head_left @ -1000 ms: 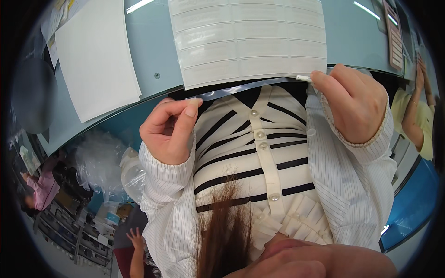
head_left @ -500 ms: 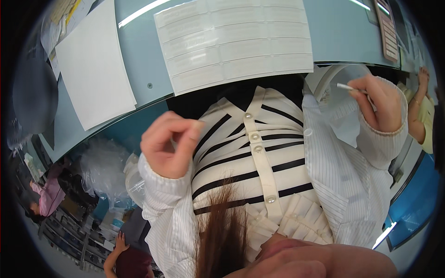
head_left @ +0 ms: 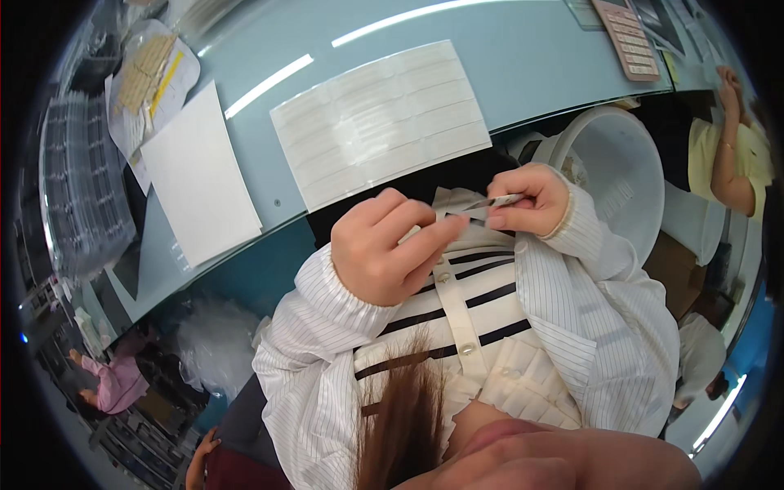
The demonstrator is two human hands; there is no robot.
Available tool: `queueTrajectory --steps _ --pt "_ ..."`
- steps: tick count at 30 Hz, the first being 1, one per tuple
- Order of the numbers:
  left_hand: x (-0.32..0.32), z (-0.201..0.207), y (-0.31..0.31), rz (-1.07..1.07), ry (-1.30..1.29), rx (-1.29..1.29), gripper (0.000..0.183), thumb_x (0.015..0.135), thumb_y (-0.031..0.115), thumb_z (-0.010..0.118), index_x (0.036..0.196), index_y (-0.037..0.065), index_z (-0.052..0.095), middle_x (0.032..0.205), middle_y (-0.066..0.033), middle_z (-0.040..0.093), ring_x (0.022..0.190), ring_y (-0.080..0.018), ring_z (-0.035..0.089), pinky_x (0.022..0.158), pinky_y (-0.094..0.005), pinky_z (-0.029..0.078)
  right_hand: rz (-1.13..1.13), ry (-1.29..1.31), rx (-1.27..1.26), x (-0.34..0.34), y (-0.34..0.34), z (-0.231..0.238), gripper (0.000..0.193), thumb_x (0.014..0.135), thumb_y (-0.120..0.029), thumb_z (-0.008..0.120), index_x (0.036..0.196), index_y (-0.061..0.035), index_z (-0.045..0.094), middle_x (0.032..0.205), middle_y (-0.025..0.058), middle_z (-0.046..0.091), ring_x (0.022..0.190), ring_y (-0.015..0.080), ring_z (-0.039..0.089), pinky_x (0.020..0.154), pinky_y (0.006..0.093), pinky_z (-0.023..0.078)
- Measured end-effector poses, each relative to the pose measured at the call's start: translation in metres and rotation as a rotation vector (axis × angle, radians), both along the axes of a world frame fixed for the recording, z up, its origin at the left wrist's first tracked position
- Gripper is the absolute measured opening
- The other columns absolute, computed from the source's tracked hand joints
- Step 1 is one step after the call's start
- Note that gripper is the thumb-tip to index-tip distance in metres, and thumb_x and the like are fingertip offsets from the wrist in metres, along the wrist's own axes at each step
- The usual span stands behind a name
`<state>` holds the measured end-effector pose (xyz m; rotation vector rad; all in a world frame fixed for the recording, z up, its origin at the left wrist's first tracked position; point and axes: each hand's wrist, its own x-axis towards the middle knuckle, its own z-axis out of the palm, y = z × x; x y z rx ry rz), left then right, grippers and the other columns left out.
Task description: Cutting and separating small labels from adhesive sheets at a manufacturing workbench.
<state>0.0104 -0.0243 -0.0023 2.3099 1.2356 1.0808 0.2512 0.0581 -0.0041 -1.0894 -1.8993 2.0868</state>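
My right hand (head_left: 535, 200) pinches a thin, pointed, tweezer-like tool (head_left: 505, 199), its narrow end turned toward my other hand. Close by, my left hand (head_left: 380, 249) is closed with bent fingers, thumb and forefinger near the tool's tip. Motion blurs those fingertips, and whatever they may hold is too small to make out. Both hands are above my lap, in front of the striped top (head_left: 482, 286). Just beyond them, a glossy white sheet of rectangular labels (head_left: 380, 122) lies on the table and reaches its near edge.
The pale blue table (head_left: 523, 73) holds a plain white sheet (head_left: 200, 180), a bag of tan pieces (head_left: 147, 73), stacked clear trays (head_left: 86, 180) and a pink calculator (head_left: 627, 41). A white bin (head_left: 625, 175) stands at right. Other people (head_left: 731, 163) are at both sides.
My hands have come together from wide apart: the left moved right, the right moved left with the tool. The view has shifted, showing more of the table and the bin.
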Motion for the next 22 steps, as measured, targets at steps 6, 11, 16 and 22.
queueTrajectory --steps 6,11,16,22 --pt "0.004 -0.002 0.013 0.266 0.252 0.111 0.045 0.068 0.012 0.081 0.112 0.008 0.071 0.103 -0.0107 0.067 0.086 -0.028 0.061 0.075 -0.034 0.05 -0.501 -0.174 0.334 0.091 0.007 -0.021 0.012 0.082 -0.012 0.069 0.077 -0.0028 0.063 0.065 -0.0035 0.056 0.064 0.0036 0.05 0.057 0.0223 0.037" --pt "-0.026 -0.025 0.012 0.385 0.39 0.085 0.045 0.074 0.01 0.074 0.118 0.011 0.069 0.127 -0.014 0.061 0.112 -0.0318 0.059 0.093 -0.0405 0.044 -0.89 -0.472 0.454 0.166 0.013 -0.061 0.029 0.085 -0.028 0.072 0.076 -0.0011 0.065 0.068 -0.0021 0.058 0.064 0.0065 0.048 0.061 0.0246 0.038" --pt "-0.032 -0.029 0.01 0.355 0.368 0.149 0.044 0.072 -0.002 0.067 0.114 0.013 0.072 0.124 -0.0165 0.064 0.111 -0.0329 0.061 0.089 -0.0402 0.049 -1.13 -0.794 0.372 0.216 0.015 -0.109 0.044 0.083 -0.046 0.073 0.08 -0.002 0.07 0.073 0.0032 0.065 0.07 0.0123 0.057 0.07 0.0276 0.044" --pt "-0.037 -0.018 0.005 0.315 0.336 0.149 0.043 0.074 -0.001 0.066 0.115 0.014 0.073 0.124 -0.0185 0.064 0.118 -0.0366 0.059 0.094 -0.0408 0.049 -0.991 -1.128 0.303 0.249 0.021 -0.155 0.054 0.079 -0.056 0.071 0.103 -0.008 0.076 0.09 0.0115 0.073 0.088 0.0235 0.066 0.088 0.0327 0.047"
